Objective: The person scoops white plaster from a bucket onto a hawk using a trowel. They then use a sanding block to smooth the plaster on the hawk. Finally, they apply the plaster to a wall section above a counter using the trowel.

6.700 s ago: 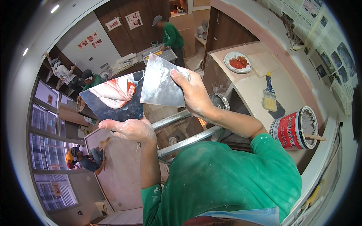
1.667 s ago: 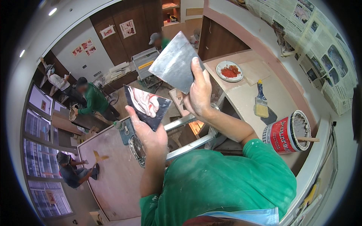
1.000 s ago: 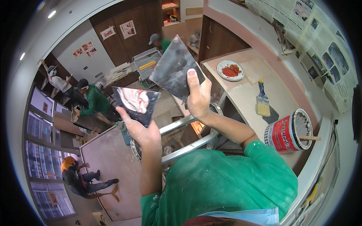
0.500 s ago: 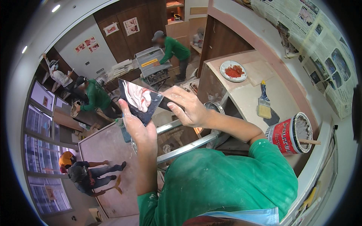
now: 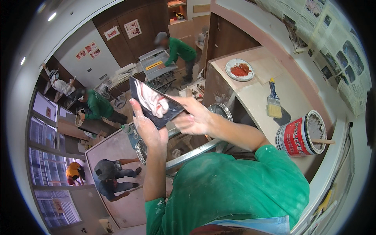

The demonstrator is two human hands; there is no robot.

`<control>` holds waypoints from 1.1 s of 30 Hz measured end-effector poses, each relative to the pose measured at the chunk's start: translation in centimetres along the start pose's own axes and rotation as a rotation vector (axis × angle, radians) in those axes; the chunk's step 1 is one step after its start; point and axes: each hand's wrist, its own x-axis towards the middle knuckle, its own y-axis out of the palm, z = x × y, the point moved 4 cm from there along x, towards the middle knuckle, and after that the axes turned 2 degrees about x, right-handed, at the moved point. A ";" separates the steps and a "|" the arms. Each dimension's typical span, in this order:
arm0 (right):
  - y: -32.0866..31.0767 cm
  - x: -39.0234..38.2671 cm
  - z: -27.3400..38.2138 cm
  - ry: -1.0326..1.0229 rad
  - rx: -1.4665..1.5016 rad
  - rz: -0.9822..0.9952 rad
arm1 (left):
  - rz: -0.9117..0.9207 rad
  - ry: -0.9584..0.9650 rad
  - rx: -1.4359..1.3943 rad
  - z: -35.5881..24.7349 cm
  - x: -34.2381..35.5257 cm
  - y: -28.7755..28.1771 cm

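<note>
My left hand (image 5: 150, 131) holds up a dark metal putty blade (image 5: 143, 94) carrying a smear of white and red putty (image 5: 154, 103). My right hand (image 5: 194, 117), blurred, presses against the right edge of that blade. The second, plain metal blade it grips is almost wholly hidden behind the first one. Both forearms are dusted white and come from green sleeves.
To the right, a pale counter (image 5: 254, 92) bears a red putty can (image 5: 299, 135) with a stick, a paintbrush (image 5: 273, 102) and a plate of red paste (image 5: 239, 69). Metal ladder rails (image 5: 196, 150) cross below my hands. Newspaper (image 5: 337, 47) covers the wall. Several people work on the floor below.
My right hand has swung its blade down from overhead and tucked it behind the left hand's putty blade. The putty blade has tilted and risen slightly.
</note>
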 end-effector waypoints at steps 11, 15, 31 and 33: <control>-0.1 0.1 6.1 -0.806 -0.423 -0.326 | 0.311 -0.964 -1.183 1.4 -4.7 2.2; -0.4 0.6 5.6 -0.748 -0.491 -0.242 | 0.296 -0.963 -1.144 1.2 -5.2 2.7; 4.1 -1.1 0.4 -0.578 -1.349 0.028 | -0.355 -0.374 -0.138 4.3 -2.1 -5.7; 4.3 -2.4 -0.2 -0.710 -1.165 -0.053 | -0.182 -0.190 0.117 3.9 -0.4 -7.9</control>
